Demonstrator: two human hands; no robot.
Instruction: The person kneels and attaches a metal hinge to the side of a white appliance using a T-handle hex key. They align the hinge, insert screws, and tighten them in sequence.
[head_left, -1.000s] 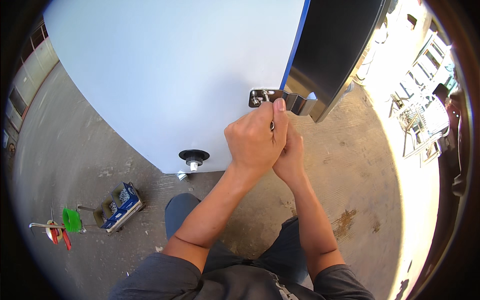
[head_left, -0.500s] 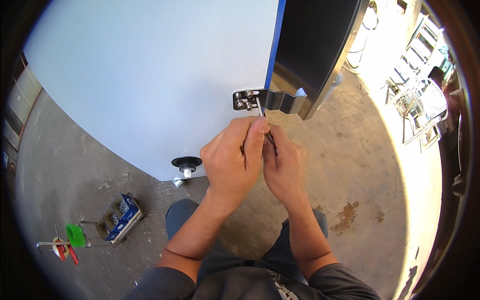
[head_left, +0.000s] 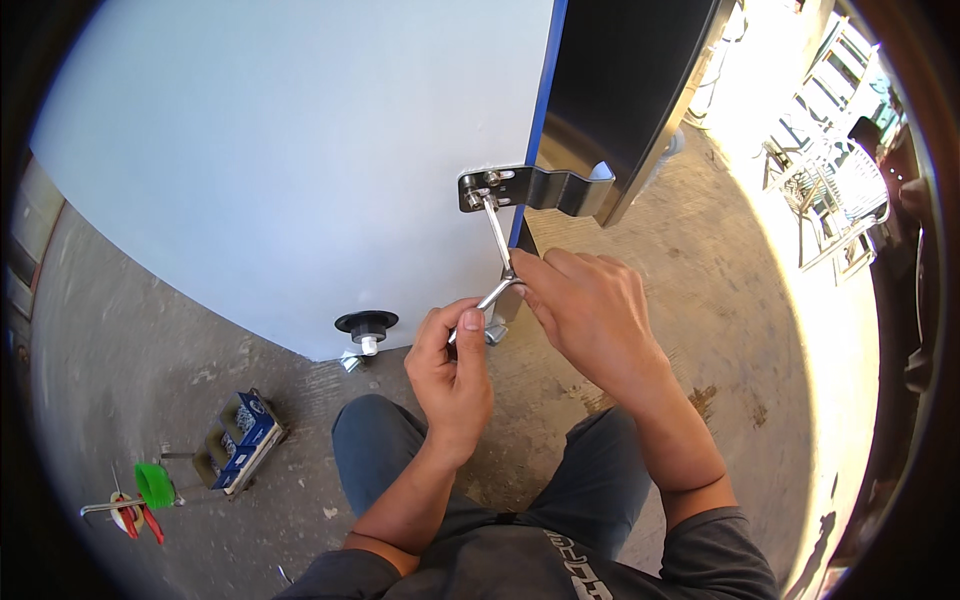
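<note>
A silver Y-shaped wrench reaches up to a socket-head bolt on a black bent metal bracket. The bracket lies against a large white panel, near its blue edge, with several bolts in its slotted plate. My left hand is closed on the wrench's lower-left arm, thumb on top. My right hand pinches the wrench at its fork; its fingers hide part of the tool there. The far tip of the wrench meets the bolt head.
A dark panel stands beyond the blue edge. Below left, a black round fitting sticks out of the white panel. On the floor lie a blue parts bin, a green coil and red-handled pliers. Metal chairs stand at right.
My hands have moved apart, the left lower and the right further right. The wrench's fork and arm now show between them, and its tip is on a bolt further left.
</note>
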